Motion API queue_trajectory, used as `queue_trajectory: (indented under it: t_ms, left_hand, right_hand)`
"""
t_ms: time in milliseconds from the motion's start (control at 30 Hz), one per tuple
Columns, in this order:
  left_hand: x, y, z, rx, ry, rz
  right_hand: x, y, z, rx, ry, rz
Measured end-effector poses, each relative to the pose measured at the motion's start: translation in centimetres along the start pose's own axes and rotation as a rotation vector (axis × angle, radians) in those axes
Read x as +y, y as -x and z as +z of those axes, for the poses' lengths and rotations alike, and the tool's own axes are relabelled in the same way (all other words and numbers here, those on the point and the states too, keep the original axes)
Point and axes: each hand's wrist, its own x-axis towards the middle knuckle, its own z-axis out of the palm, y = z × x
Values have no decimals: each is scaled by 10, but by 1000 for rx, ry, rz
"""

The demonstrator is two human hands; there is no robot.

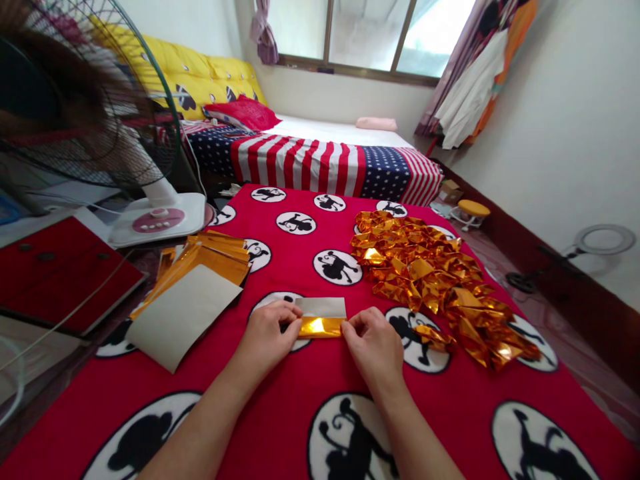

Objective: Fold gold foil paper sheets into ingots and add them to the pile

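Between my two hands lies a sheet of gold foil paper (pixel 321 326), partly folded, its gold side showing in a strip at the front and its pale back behind. My left hand (pixel 273 330) pinches the left end of the strip. At the right end, my right hand (pixel 374 343) grips it between thumb and fingers. To the left is a stack of flat gold foil sheets (pixel 215 248), with a pale side up on the nearest one. A heap of folded gold foil pieces (pixel 420 263) spreads out on the right, and a single folded piece (pixel 434 337) lies nearer my right hand.
A red cloth with monkey prints (pixel 260 420) covers the table. An electric fan (pixel 160 213) stands at the left, beside a dark red panel (pixel 65 273). Behind the table is a bed (pixel 310 160); a yellow stool (pixel 473 209) and a ring light (pixel 604 239) are at the right.
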Motion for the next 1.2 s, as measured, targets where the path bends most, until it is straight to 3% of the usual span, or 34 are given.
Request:
queue_trajectory:
  t_ms: [1200]
  left_hand:
    - [-1, 11, 8, 209, -29, -100]
  right_hand:
    - [-3, 1, 2, 9, 74, -6]
